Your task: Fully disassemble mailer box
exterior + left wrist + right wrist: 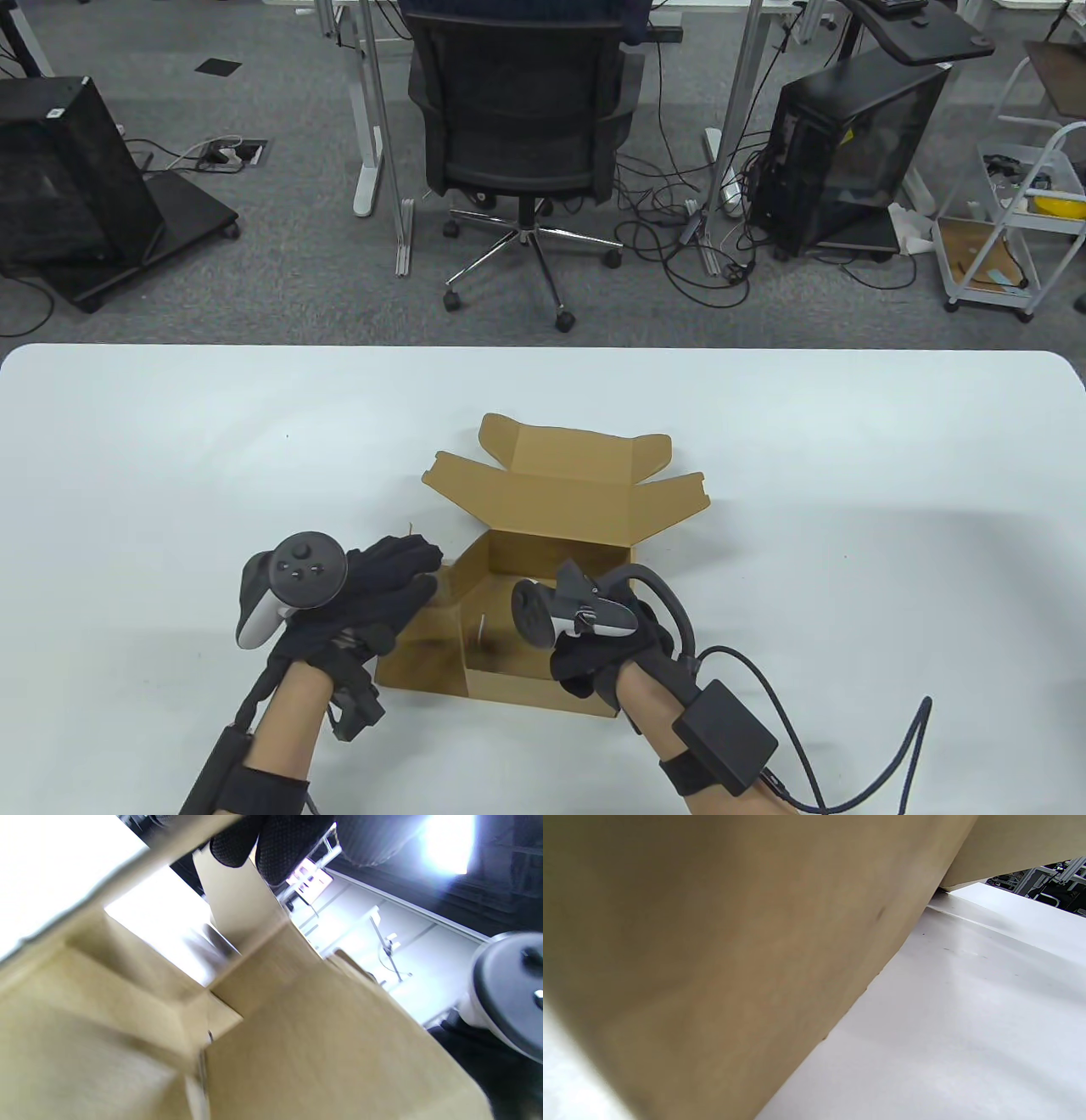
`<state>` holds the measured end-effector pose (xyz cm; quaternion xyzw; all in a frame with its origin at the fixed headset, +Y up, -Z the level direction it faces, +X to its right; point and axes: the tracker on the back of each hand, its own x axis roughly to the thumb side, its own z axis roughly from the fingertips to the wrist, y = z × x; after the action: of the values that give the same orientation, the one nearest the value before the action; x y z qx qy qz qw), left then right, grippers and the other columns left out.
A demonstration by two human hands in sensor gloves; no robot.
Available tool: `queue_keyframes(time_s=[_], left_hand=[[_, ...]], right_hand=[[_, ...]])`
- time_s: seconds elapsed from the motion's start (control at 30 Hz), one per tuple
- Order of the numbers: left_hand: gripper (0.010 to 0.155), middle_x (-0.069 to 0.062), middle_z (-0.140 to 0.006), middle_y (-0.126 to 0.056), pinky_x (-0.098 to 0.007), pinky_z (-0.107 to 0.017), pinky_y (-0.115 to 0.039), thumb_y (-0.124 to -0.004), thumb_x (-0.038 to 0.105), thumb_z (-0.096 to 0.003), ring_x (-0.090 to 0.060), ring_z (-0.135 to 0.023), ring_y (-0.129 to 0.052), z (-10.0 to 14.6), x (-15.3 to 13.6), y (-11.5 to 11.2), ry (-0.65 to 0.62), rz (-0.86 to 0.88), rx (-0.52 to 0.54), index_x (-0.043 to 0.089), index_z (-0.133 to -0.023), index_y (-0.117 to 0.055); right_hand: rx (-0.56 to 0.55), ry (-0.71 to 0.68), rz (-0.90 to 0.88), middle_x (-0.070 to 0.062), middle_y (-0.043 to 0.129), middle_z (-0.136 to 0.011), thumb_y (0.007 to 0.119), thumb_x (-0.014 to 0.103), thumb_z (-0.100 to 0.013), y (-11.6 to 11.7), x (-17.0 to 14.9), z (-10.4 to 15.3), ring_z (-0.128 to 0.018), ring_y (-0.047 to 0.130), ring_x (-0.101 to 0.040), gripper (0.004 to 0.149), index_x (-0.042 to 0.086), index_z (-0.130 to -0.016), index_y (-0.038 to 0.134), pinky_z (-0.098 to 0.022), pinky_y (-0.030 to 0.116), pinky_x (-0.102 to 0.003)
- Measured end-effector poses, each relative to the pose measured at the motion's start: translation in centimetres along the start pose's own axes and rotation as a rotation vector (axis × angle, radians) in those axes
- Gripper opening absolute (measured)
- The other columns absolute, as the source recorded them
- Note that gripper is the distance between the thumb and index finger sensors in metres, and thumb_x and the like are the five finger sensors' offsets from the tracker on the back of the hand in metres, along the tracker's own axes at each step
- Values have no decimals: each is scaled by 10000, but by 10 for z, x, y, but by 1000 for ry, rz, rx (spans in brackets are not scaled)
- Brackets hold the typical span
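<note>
With both hands at its near end, brown cardboard mailer box (543,586) on white worktop (170,441), lid open. Left hand (373,594) pressing left wall, fingers (275,849) on a flap. Right hand (611,654) at near wall; cannot tell its grip. Probably light, thin, bendy, easy to tear: best held by flap edges.

A wide white table with rounded corners (170,475) is seen from above. One brown cardboard mailer box (543,586) is placed directly on it, near the front edge and about the middle; its lid is opened to the far side.
</note>
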<state>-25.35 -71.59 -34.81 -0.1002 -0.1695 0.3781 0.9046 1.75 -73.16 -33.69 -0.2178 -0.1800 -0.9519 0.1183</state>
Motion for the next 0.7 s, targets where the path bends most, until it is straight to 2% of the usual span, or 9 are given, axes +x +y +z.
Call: queue_keyframes(time_s=[0.1,0.2,0.23,0.3,0.37,0.4,0.5,0.6,0.7], left_hand=[[641,-187,-1212,-513,-654,-708,-174,-665,547,-585,-491,-1091,-294,3,-12,8,131,-76,-12,187,-1115,-637],[652,-152,-1235,-488,-634,-643,8,-660,547,-589,-481,-1080,-116,4,-27,12,284,-154,-67,174,-1123,-627],[662,-227,-1214,-498,-624,-633,28,-673,542,-584,-471,-1076,-95,4,-33,12,338,-189,-79,162,-1125,-634],[666,-231,-1207,-526,-624,-629,26,-685,541,-576,-477,-1073,-114,3,-42,10,399,-226,-131,156,-1119,-657],[664,-268,-1183,-559,-632,-635,1,-691,530,-576,-505,-1069,-185,0,-48,4,416,-185,-202,136,-1110,-673],[666,-282,-1180,-517,-651,-654,-57,-691,529,-578,-528,-1062,-283,-2,-49,0,417,-171,-242,132,-1112,-667],[657,-286,-1189,-449,-701,-680,-230,-689,536,-580,-566,-1039,-321,-5,-46,-5,405,-198,-253,170,-1123,-644],[630,-237,-1212,-425,-700,-693,-221,-684,537,-580,-530,-1065,-277,-9,-44,-13,322,-152,-311,213,-1119,-648],[580,-199,-1215,-466,-676,-688,-127,-672,506,-597,-462,-1090,-216,-18,-43,-32,112,106,-417,232,-1109,-653]], right_hand=[[0,1,1,56,1027,-799,806,461,-438,0,0,0,-777,990,-222,485,301,-891,874,-712,552,-539],[-1,0,0,56,1027,-798,805,461,-438,0,0,0,-776,991,-221,482,302,-888,876,-712,551,-539],[-2,0,0,55,1027,-797,805,461,-438,0,0,0,-776,990,-221,483,303,-890,873,-712,552,-539],[-2,-1,0,55,1028,-798,805,461,-438,0,0,0,-776,991,-222,482,304,-888,875,-712,552,-539],[-2,-2,1,60,1028,-796,808,462,-437,0,0,0,-778,990,-220,473,312,-878,884,-712,553,-540],[-2,-2,1,60,1028,-796,809,461,-436,0,0,0,-776,990,-220,473,310,-878,884,-712,553,-541],[-3,-3,1,61,1029,-794,809,461,-436,0,0,0,-776,990,-220,470,312,-875,887,-712,553,-542],[-3,-5,0,60,1029,-793,810,461,-434,0,0,0,-775,991,-216,470,312,-873,888,-711,553,-545],[-5,-9,-2,63,1030,-789,811,462,-434,0,0,0,-775,989,-216,469,313,-872,887,-711,553,-549]])
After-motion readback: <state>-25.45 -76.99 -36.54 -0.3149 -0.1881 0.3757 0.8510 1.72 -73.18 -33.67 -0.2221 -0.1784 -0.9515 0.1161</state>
